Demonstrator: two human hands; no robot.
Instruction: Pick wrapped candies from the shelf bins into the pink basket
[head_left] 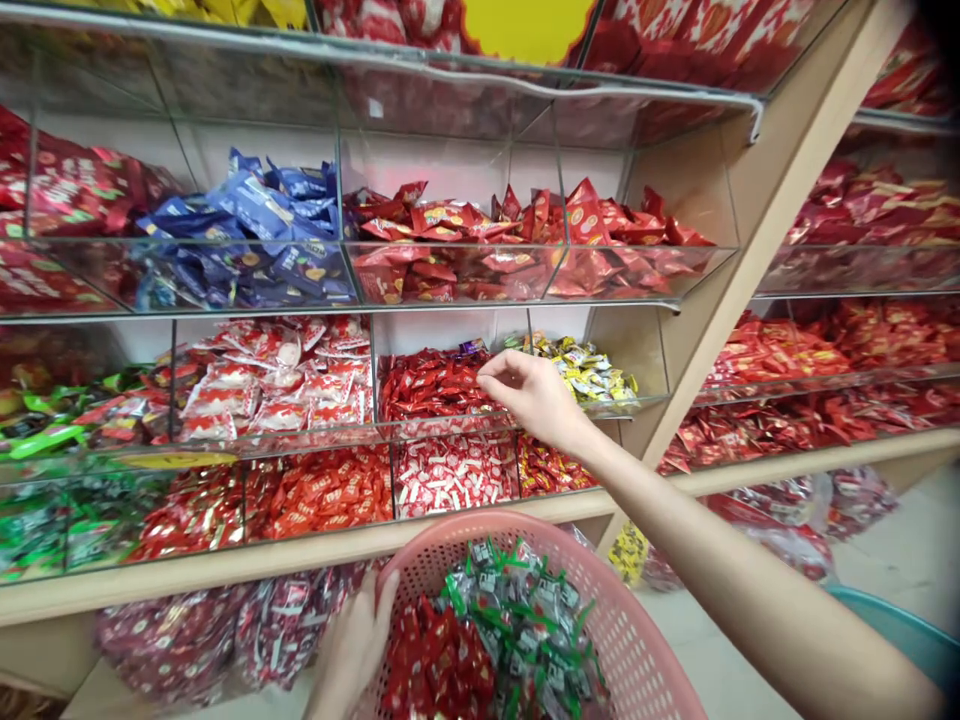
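the right hand (531, 392) has thumb and fingertips pinched together, whether on a sweet i cannot tell, just beside the red sweets (431, 388) in a bin (435, 330). below, the left hand (358, 632) grips the basket (641, 640) by its rim; inside, more red sweets (441, 655) lie left of green sweets (529, 625).

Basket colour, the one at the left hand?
Pink: the basket shows best in the head view, with the left hand at its rim.
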